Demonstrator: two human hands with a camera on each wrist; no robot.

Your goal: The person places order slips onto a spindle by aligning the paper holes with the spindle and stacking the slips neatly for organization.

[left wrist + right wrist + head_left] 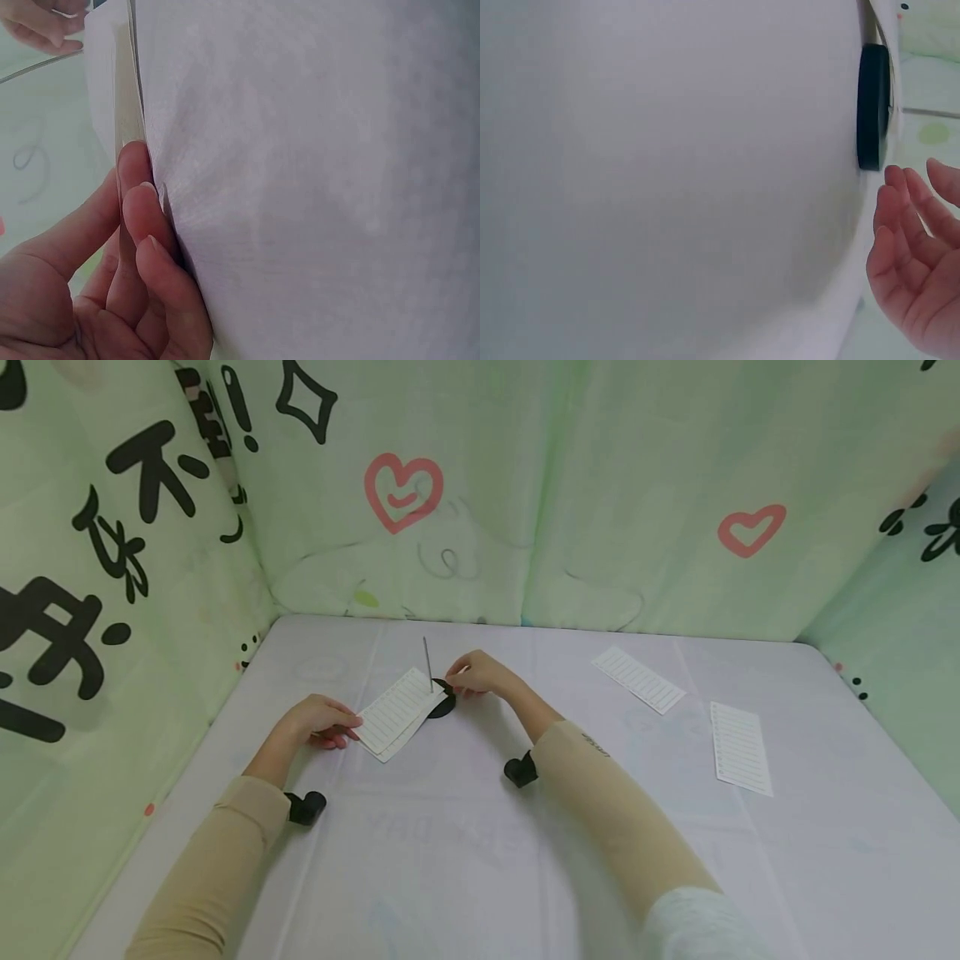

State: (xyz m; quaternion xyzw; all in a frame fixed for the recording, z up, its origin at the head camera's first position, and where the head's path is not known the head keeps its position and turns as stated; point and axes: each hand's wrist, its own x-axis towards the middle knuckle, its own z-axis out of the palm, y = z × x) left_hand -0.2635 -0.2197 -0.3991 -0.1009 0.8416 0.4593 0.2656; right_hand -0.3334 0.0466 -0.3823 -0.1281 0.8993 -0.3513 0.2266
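My left hand [318,720] pinches the near-left corner of several overlapping printed paper slips [397,710]. In the left wrist view, the left hand's fingers [142,214] press the paper edge close to the white tabletop. A thin metal paper spike [427,656] rises upright from a round black base [444,706], and the far ends of the slips overlap that base. On the base's right side is my right hand [483,675], fingertips right beside the rim. Seen from the right wrist, the right hand [922,262] has loosely bent, spread fingers holding nothing, just short of the base [873,109].
Two more printed slips lie apart on the right of the table: an angled slip [639,679] near the back and another slip [740,748] closer to me. Green patterned curtains [637,468] enclose the table at the back and sides.
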